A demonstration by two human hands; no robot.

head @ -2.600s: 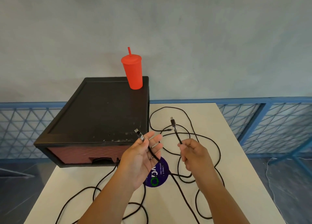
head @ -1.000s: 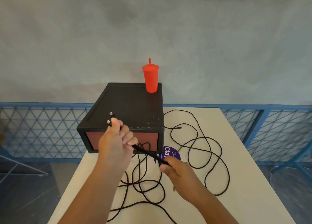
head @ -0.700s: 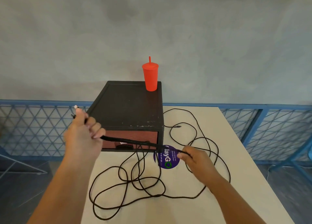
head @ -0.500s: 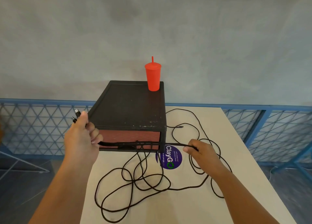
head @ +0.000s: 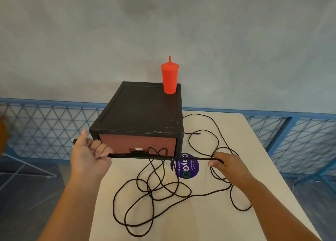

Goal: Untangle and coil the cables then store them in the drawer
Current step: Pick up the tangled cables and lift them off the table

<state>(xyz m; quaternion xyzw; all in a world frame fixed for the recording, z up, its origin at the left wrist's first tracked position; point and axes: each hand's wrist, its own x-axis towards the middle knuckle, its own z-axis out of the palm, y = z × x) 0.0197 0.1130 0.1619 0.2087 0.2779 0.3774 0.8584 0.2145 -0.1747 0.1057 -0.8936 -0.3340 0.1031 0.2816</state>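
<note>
Black cables (head: pixel 154 191) lie in tangled loops on the white table (head: pixel 254 149). My left hand (head: pixel 89 155) is closed around two cable ends, whose metal plugs stick out past the thumb, off the table's left edge. My right hand (head: pixel 227 165) pinches the same strands about an arm's width to the right. The doubled stretch between the hands runs taut and level in front of the black drawer box (head: pixel 141 113), whose reddish drawer front (head: pixel 136 144) is shut. A free plug (head: pixel 199 133) rests on the table right of the box.
A red tumbler with a straw (head: pixel 170 79) stands on the box's far right corner. A round purple sticker (head: pixel 185 166) is on the tabletop under the taut cable. Blue lattice railing (head: pixel 45 131) runs behind and beside the table, with a grey wall beyond.
My left hand carried the plug ends left, off the table's edge. My right hand slid right along the cable, and the stretch between them drew taut. The loops on the table shifted.
</note>
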